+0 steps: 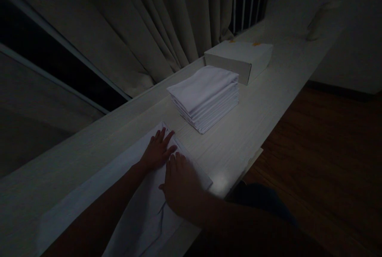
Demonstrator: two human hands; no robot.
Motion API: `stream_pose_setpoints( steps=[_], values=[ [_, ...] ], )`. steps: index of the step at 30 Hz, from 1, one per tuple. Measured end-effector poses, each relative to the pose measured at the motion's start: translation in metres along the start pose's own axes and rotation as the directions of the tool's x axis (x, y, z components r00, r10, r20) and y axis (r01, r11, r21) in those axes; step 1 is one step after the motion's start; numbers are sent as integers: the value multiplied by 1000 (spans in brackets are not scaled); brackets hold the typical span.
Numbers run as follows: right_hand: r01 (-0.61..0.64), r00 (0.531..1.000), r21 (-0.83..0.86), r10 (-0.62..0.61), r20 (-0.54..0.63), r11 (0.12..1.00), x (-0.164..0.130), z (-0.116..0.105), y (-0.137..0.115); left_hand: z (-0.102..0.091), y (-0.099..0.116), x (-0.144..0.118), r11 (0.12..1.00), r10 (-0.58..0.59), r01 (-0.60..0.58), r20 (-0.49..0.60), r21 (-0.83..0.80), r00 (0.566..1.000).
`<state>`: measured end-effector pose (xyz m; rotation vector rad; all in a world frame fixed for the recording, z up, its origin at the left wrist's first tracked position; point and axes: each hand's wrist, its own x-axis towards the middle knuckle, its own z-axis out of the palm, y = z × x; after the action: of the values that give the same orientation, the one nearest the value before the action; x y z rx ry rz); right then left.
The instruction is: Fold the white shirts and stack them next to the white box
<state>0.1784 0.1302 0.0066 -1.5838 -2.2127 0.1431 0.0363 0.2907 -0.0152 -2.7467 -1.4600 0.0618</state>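
A white cloth [143, 205] lies spread along the near part of the long pale table, with wrinkles toward its lower end. Resting on the cloth near its far edge is my left hand [156, 151], palm down with fingers spread. My right hand [182, 181] presses on the cloth just beside it, fingers stretched forward and partly blurred. Neither hand grips anything that I can see. Beyond them stands a neat stack of folded white cloths [205, 94], apart from both hands.
Behind the stack sits a white box [238, 58] with orange marks on top. Curtains [167, 18] hang along the table's far side. The pale table [268, 94] ends at the right above a brown wooden floor [322, 145]. The room is dim.
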Motion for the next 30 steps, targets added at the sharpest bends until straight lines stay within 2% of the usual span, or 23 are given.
stream_pose_setpoints(
  steps=[3, 6, 10, 14, 17, 21, 23, 26, 28, 30],
  values=[
    [-46, 999, 49, 45, 24, 998, -4, 7, 9, 6, 7, 0, 999, -40, 41, -24, 16, 999],
    [-80, 996, 84, 76, 46, 993, -14, 7, 28, 8, 10, 3, 999, -48, 49, -47, 17, 998],
    [-15, 999, 134, 11, 30, 991, -37, -1, 51, 7, 11, 4, 998, -63, 64, -51, 15, 997],
    [-1, 999, 121, -5, 48, 993, -60, -10, 61, 5, 14, 3, 998, -67, 67, -35, 11, 997],
    [-50, 994, 89, 41, 101, 995, -78, -11, 55, 4, 15, 3, 998, -70, 70, -42, -1, 997],
    [-168, 978, -8, 168, 125, 986, -107, -13, 30, 2, 16, 0, 997, -81, 80, -44, -19, 996],
    [-153, 980, -63, 160, 122, 986, -117, -22, 17, 1, 17, -1, 996, -85, 84, -36, -29, 996],
    [-48, 992, -104, 60, 112, 993, -111, -41, 11, -4, 24, -1, 996, -83, 82, -39, -27, 996],
    [14, 996, -101, -6, 88, 995, -93, -52, 15, -13, 29, -2, 995, -97, 96, -66, -25, 993],
    [47, 997, -88, -41, 72, 995, -71, -60, 24, -26, 32, -9, 987, -160, 155, -122, -51, 980]
  ],
)
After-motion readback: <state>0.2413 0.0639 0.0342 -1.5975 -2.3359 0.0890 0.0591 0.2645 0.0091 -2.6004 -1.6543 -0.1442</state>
